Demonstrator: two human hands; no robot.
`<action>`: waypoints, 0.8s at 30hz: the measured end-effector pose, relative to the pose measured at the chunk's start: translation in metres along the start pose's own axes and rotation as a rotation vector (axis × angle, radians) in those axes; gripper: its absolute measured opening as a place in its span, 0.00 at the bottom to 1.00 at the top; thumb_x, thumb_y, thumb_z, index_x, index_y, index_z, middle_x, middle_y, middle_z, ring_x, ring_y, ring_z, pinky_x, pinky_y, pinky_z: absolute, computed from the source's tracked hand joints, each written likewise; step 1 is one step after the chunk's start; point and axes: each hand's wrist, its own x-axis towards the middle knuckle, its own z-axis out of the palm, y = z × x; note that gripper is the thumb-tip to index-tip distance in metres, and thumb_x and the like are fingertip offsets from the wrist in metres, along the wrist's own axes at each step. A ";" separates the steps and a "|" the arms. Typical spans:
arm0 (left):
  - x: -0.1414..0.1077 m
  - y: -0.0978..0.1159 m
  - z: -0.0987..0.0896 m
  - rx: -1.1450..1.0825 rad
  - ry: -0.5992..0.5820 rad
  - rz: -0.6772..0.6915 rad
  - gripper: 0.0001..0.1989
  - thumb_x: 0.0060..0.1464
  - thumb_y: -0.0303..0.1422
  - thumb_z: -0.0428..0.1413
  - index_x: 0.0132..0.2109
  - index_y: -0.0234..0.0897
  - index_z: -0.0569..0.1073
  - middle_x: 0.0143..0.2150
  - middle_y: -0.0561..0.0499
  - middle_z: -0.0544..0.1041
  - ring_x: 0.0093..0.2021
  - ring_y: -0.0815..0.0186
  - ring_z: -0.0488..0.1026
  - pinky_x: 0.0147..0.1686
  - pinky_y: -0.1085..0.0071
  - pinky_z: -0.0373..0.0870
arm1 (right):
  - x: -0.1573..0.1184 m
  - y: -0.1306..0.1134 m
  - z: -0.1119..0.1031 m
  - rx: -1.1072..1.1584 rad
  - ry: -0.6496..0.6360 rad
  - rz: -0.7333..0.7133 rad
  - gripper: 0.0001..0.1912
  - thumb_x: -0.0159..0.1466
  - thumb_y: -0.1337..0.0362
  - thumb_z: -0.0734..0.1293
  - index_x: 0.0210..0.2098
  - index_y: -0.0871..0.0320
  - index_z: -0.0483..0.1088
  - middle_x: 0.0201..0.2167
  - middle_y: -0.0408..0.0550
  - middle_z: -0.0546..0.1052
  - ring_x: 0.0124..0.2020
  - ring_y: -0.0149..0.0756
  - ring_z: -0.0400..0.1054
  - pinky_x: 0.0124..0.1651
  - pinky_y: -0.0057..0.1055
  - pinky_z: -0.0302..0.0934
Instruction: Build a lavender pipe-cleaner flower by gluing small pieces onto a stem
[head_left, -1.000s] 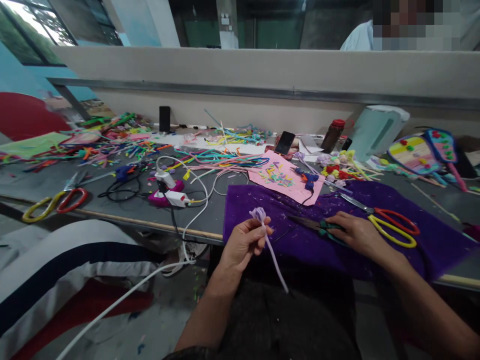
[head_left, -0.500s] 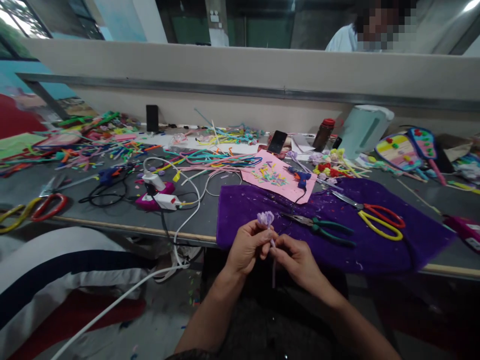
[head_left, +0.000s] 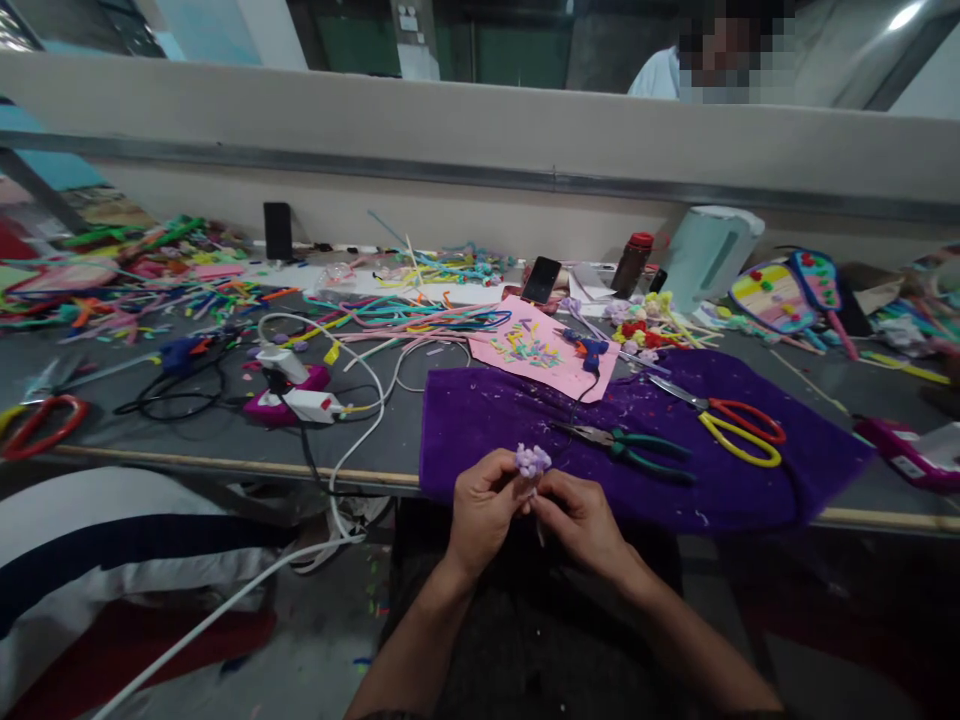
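A small lilac pipe-cleaner flower (head_left: 532, 459) is held at the table's front edge, its looped head up and its stem pointing down. My left hand (head_left: 484, 505) pinches it just below the head. Close beside, my right hand (head_left: 579, 515) has its fingers closed round the stem, which shows a little below them. Beyond the hands, pliers with green handles (head_left: 645, 455) lie on a purple cloth (head_left: 480, 420). To their right are scissors (head_left: 739, 428) with one red and one yellow handle.
A blue glue gun (head_left: 591, 352) rests on pink paper (head_left: 517, 372) strewn with short coloured pieces. White plugs and a purple power strip (head_left: 289, 395) stand left, with a white cable (head_left: 375, 420) hanging over the edge. Behind are a bottle (head_left: 634, 265) and a kettle (head_left: 712, 260). Another person's leg (head_left: 142, 540) is at left.
The flower's head has turned and now looks wider, with more loops showing. Both hands have come closer together, and less of the stem shows below. The view has shifted slightly right.
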 end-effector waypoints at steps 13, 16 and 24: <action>0.000 -0.004 -0.003 0.067 0.027 0.105 0.03 0.47 0.30 0.56 0.30 0.35 0.73 0.25 0.53 0.68 0.25 0.72 0.64 0.25 0.76 0.61 | 0.002 0.001 0.004 0.036 0.036 -0.025 0.09 0.61 0.64 0.60 0.29 0.60 0.70 0.24 0.43 0.71 0.26 0.27 0.64 0.30 0.23 0.57; 0.001 0.002 -0.001 0.046 0.030 0.023 0.05 0.46 0.32 0.57 0.28 0.34 0.74 0.25 0.53 0.68 0.22 0.74 0.62 0.22 0.77 0.59 | 0.001 0.000 0.003 0.031 0.047 -0.004 0.10 0.61 0.63 0.61 0.29 0.59 0.71 0.23 0.43 0.70 0.25 0.27 0.64 0.29 0.23 0.57; 0.007 0.004 0.000 -0.209 -0.003 -0.299 0.13 0.42 0.35 0.59 0.36 0.31 0.75 0.31 0.46 0.76 0.15 0.80 0.56 0.14 0.80 0.49 | 0.000 -0.004 -0.001 0.383 -0.028 0.237 0.13 0.60 0.57 0.61 0.28 0.60 0.70 0.19 0.40 0.66 0.17 0.23 0.57 0.20 0.21 0.52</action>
